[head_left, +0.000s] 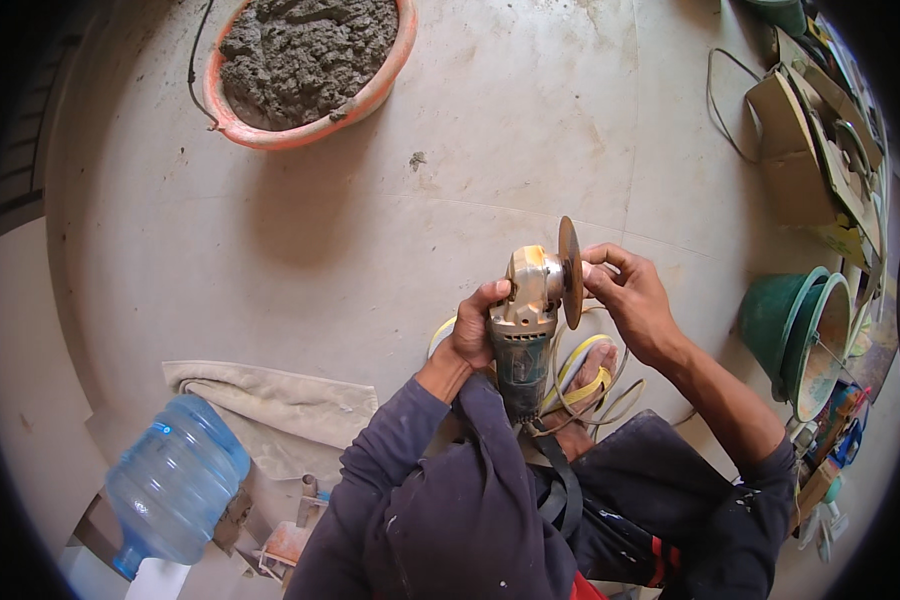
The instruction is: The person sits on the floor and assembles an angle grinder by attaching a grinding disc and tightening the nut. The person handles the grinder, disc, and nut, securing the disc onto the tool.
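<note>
An angle grinder (526, 330) with a teal body and a worn metal gear head is held upright in front of me. My left hand (477, 325) wraps round it just below the head, thumb on the housing. A thin brownish disc (570, 270) sits on the spindle, edge-on to the view. On the disc's right face, the fingers of my right hand (630, 297) pinch at its centre; whatever they grip there is hidden by the fingertips. The grinder's cord (610, 412) loops loosely beside my foot.
An orange bucket (395, 70) of wet grey mortar stands at the far left. A clear blue water jug (175, 480) lies near a beige cloth (270, 400) at left. Stacked green buckets (770, 320), cardboard (790, 150) and assorted tools line the right side.
</note>
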{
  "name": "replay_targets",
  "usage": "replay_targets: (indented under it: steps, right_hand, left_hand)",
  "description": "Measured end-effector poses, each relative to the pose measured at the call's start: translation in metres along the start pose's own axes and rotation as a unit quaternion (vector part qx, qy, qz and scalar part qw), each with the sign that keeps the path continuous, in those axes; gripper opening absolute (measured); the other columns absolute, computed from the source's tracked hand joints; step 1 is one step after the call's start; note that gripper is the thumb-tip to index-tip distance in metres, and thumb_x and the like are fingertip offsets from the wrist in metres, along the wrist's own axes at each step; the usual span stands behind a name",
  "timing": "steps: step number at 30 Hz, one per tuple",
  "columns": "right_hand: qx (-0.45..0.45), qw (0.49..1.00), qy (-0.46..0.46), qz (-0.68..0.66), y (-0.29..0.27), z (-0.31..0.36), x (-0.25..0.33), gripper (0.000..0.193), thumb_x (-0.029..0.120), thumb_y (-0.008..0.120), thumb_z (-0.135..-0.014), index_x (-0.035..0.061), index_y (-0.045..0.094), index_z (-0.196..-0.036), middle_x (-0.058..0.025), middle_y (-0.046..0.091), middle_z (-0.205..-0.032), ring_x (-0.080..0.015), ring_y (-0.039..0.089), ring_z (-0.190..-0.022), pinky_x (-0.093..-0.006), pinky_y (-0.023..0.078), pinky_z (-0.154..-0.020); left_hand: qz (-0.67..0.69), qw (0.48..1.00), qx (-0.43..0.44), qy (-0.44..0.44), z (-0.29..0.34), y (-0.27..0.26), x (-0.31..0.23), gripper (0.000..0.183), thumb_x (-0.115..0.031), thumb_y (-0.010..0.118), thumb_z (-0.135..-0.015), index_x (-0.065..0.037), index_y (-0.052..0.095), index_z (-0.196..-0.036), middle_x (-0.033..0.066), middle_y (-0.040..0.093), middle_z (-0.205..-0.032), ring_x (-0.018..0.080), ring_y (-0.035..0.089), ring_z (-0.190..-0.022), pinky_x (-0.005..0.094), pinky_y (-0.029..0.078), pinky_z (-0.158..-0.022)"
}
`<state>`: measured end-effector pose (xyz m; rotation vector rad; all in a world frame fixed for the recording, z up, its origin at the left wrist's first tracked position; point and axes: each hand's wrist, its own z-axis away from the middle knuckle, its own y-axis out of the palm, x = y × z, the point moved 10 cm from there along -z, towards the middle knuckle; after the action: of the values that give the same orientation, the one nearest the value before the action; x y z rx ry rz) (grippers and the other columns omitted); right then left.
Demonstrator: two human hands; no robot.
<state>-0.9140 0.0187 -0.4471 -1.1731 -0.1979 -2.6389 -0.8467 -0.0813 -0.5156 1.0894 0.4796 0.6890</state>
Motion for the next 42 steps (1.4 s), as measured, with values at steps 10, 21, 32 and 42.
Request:
replay_targets:
  steps: [10,21,32,42]
  right_hand:
    - [-0.100,0.978,0.109,-0.146,0.000,0.013,-0.044,0.063,0.056,0.034,-0.095,0.0008,0.054,-0.118,-0.0119,0.052,-0.110,-0.0206,0.047,-0.106,-0.0343,0.039,-0.091]
    - [-0.063,0.947,0.103,-0.297,0.047,0.054,-0.036,0.056,0.048,0.036,-0.096,0.0005,0.052,-0.120,-0.0146,0.053,-0.104,-0.0195,0.053,-0.095,-0.0326,0.046,-0.083]
    - [-0.092,0.977,0.087,-0.173,0.040,0.063,-0.036,0.050,0.046,0.035,-0.092,0.0044,0.054,-0.112,-0.0068,0.051,-0.103,-0.0104,0.045,-0.081,-0.0252,0.040,-0.071]
    - [-0.032,0.983,-0.180,-0.020,0.050,0.064,0.007,0.050,0.044,0.030,-0.092,0.0023,0.054,-0.104,-0.0140,0.045,-0.104,-0.0202,0.042,-0.094,-0.0327,0.032,-0.083]
  left_hand:
    - [-0.135,0.990,-0.033,-0.035,0.039,0.014,0.035,0.081,-0.038,0.068,-0.074,0.005,0.035,-0.135,0.0126,0.054,-0.122,0.0178,0.055,-0.109,0.0284,0.043,-0.093]
    - [-0.180,0.982,0.024,-0.045,0.051,0.024,0.047,0.077,-0.050,0.072,-0.072,0.000,0.042,-0.122,0.0085,0.051,-0.116,0.0166,0.051,-0.110,0.0294,0.039,-0.094]
    - [-0.037,0.995,0.018,-0.087,0.051,0.020,0.064,0.072,-0.035,0.082,-0.061,-0.002,0.044,-0.112,0.0121,0.057,-0.110,0.0199,0.059,-0.102,0.0333,0.050,-0.087]
    - [-0.031,0.998,-0.007,-0.049,0.055,0.019,0.050,0.070,-0.036,0.083,-0.060,-0.003,0.044,-0.108,0.0113,0.058,-0.103,0.0182,0.060,-0.095,0.0308,0.050,-0.083]
